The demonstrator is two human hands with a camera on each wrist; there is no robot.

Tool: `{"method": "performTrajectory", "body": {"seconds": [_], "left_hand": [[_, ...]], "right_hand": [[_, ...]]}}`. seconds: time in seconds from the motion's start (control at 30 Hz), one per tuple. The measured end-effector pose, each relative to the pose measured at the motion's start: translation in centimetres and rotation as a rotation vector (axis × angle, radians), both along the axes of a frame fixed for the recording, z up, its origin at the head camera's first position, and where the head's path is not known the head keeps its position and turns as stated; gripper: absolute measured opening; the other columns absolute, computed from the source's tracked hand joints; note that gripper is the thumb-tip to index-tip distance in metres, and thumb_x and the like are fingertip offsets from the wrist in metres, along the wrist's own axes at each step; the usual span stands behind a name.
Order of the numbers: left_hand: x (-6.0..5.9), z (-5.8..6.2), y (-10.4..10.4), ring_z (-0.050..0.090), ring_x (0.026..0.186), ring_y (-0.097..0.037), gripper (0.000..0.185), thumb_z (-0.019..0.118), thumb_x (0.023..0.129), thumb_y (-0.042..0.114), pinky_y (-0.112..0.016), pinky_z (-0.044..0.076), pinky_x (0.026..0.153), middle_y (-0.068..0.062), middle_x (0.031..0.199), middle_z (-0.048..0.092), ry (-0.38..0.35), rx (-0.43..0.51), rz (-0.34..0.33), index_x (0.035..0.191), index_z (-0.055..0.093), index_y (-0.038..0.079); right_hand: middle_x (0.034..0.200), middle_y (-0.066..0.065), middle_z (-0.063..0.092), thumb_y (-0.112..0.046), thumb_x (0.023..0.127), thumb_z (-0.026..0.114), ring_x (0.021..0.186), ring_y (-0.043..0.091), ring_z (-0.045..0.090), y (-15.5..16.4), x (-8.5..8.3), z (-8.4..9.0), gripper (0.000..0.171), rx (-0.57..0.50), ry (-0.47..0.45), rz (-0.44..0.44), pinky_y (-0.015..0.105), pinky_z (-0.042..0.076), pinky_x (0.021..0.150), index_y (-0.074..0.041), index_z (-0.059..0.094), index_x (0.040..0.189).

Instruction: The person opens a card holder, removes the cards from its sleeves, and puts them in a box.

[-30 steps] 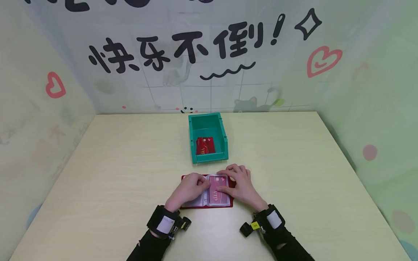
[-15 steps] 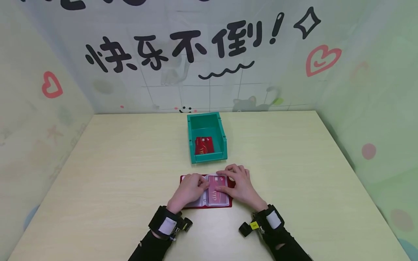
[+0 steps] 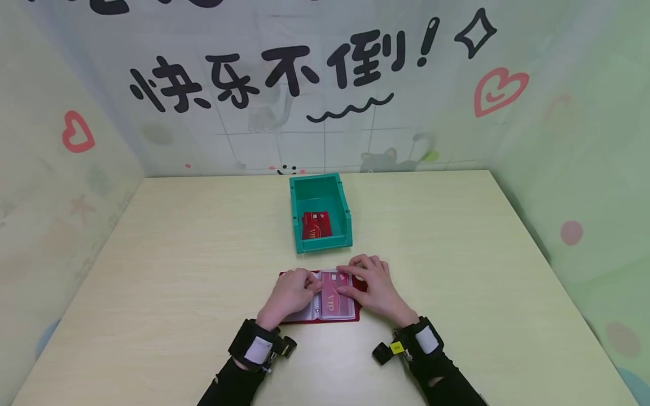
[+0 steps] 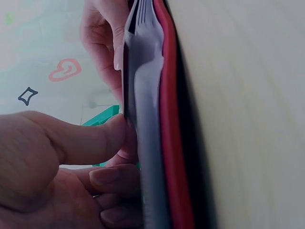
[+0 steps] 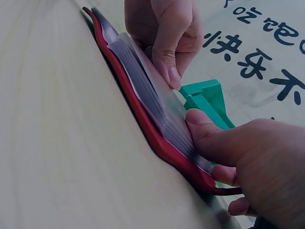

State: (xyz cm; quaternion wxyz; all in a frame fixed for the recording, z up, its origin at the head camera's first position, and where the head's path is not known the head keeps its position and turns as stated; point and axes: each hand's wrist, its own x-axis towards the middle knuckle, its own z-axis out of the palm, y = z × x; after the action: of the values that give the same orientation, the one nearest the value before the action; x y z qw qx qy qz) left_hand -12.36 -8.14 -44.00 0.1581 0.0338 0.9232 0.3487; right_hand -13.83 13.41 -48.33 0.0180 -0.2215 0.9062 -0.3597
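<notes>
A red-covered card holder (image 3: 325, 322) lies spread on the table, with clear plastic sleeves inside. On its right page a red VIP card (image 3: 332, 307) shows pale through the plastic. My left hand (image 3: 290, 290) has curled fingers, and its thumb and a fingertip pinch the card's edge near the spine. My right hand (image 3: 376, 287) grips the holder's right side: the thumb (image 5: 202, 131) presses on the upper sleeve while other fingers reach round the far edge and beneath. In the right wrist view the stacked sleeves (image 5: 138, 76) rise slightly from the cover.
Behind the holder stands a teal open bin (image 3: 325, 243) with red VIP cards (image 3: 317, 225) inside. A pale wooden table (image 3: 178, 254) carries everything. Printed fabric walls (image 3: 569, 169) close off the back and both sides.
The view has shifted slightly. Both hands stay at the card holder in nearly the same pose; the card sits a touch further left in the picture.
</notes>
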Motion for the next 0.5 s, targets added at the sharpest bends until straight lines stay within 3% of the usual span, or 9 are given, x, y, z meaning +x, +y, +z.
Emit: {"method": "performTrajectory", "body": {"seconds": [0.13, 0.5], "left_hand": [[-0.04, 0.04, -0.03, 0.051, 0.072, -0.018, 0.017, 0.067, 0.096, 0.019, -0.026, 0.036, 0.061, -0.004, 0.072, 0.057, -0.005, 0.001, 0.001, 0.086, 0.07, 0.005], [-0.01, 0.41, -0.72, 0.046, 0.065, -0.017, 0.024, 0.065, 0.097, 0.017, -0.026, 0.031, 0.058, 0.0, 0.062, 0.041, -0.038, 0.016, 0.001, 0.076, 0.062, 0.007]], "right_hand": [[0.12, 0.004, 0.055, -0.033, 0.084, 0.081, 0.114, 0.022, 0.044, 0.08, -0.05, 0.07, 0.047, 0.015, 0.005, 0.013, 0.05, 0.034, 0.1, -0.02, 0.07, 0.128], [0.121, 0.005, 0.055, -0.031, 0.084, 0.081, 0.114, 0.023, 0.043, 0.1, 0.06, 0.14, 0.046, 0.019, 0.002, 0.012, 0.05, 0.033, 0.1, -0.019, 0.07, 0.128]]}}
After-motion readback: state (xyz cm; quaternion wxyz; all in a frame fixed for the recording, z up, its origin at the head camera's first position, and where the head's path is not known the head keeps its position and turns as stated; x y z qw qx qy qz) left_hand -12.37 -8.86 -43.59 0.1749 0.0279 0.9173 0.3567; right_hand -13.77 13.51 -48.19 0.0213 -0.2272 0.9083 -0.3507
